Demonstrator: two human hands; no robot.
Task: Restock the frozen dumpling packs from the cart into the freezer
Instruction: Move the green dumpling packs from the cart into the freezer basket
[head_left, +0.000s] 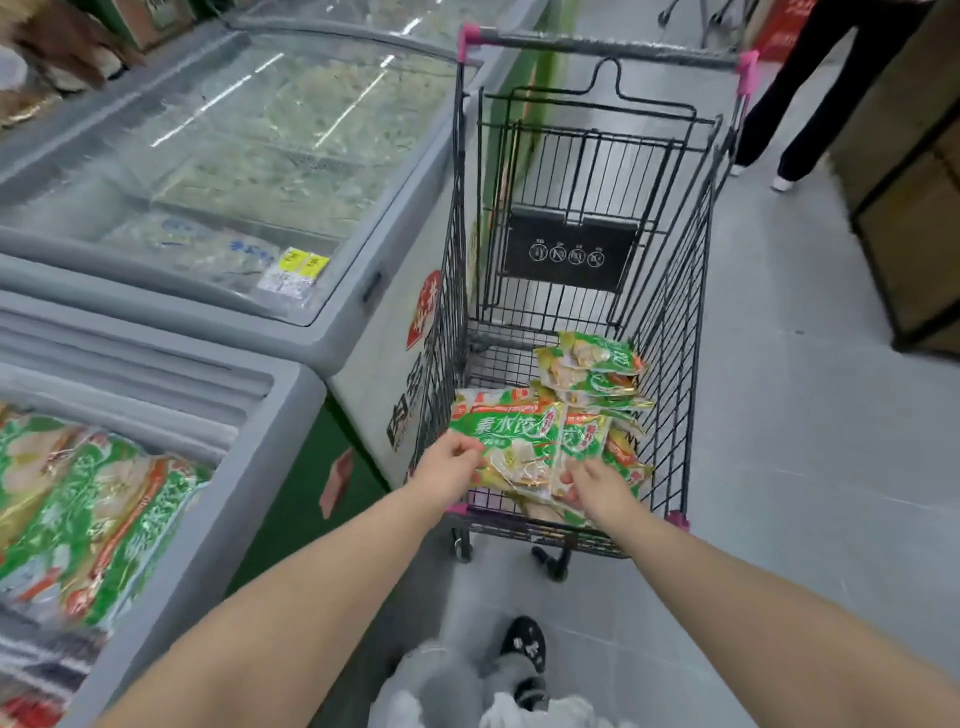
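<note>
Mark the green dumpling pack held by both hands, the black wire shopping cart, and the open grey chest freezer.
green dumpling pack (506, 439), head view, on its printed front.
black wire shopping cart (670, 332), head view, on its right side mesh.
open grey chest freezer (260, 415), head view, on its grey rim.

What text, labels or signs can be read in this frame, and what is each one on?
"素水饺": top green dumpling pack, held by left hand and right hand.
Four round pictogram icons, no words: black placard in the cart.
Yellow price tags on the closed freezer lid: too blurred.
Red sticker and large black characters on the freezer side: cut off by the cart, unreadable.
Packs in the open freezer: blurred.
</note>
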